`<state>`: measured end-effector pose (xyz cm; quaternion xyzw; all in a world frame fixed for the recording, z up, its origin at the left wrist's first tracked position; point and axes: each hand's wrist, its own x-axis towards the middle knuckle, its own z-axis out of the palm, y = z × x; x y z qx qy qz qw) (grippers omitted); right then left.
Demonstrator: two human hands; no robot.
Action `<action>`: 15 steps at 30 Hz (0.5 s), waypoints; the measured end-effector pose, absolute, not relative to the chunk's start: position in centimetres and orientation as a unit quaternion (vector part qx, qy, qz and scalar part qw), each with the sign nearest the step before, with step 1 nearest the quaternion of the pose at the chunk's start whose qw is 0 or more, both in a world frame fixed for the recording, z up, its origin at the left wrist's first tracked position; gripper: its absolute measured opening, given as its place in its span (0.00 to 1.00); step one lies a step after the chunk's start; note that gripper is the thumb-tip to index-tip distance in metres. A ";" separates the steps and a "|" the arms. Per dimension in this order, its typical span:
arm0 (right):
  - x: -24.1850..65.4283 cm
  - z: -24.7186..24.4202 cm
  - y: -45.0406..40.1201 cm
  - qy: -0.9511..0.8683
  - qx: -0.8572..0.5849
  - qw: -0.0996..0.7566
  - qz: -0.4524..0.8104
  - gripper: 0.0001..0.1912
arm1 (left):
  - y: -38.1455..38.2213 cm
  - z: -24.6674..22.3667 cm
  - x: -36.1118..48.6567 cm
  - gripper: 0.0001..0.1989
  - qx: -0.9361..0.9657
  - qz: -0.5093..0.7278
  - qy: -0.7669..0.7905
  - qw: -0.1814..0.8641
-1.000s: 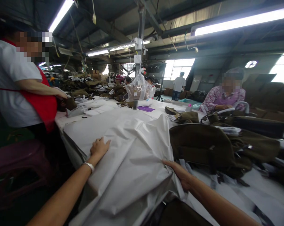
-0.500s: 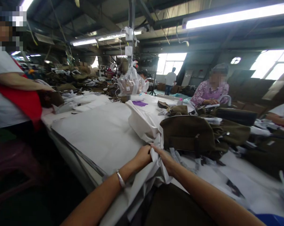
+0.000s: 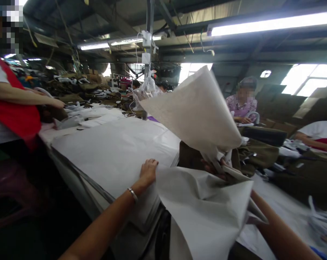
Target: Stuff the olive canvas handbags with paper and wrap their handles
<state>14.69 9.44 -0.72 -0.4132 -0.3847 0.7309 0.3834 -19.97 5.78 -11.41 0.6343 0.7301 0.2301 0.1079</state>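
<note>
"One crumpled white sheet (image 3: 203,202) commands the workroom table. Where, exactly?"

"Right of the stack of white sheets (image 3: 106,144), lifted and buckled, its gathered folds clenched in the right hand (image 3: 216,169)."

"And the left hand (image 3: 149,170)?"

"At the stack's right edge, fingers bent, just beside the sheet; whether it pinches anything, I cannot tell."

"The surroundings?"

"A brown fabric bag (image 3: 189,155) right of the stack, partly behind the sheet; a clear plastic bag (image 3: 145,94) at a metal pole (image 3: 149,21) beyond the stack; a red-aproned co-worker (image 3: 14,108) to its left."
</note>
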 end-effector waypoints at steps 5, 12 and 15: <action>13.8 -4.1 8.9 -0.294 -0.339 0.344 0.825 0.19 | 6.4 -12.3 -19.9 0.27 0.612 0.218 0.758 0.064; 13.6 -5.1 8.8 -0.262 -0.323 0.313 0.854 0.22 | 7.0 -12.2 -20.3 0.22 0.604 0.226 0.762 0.066; 13.4 -5.1 8.9 -0.254 -0.322 0.315 0.856 0.21 | 7.0 -12.0 -20.4 0.20 0.600 0.239 0.760 0.078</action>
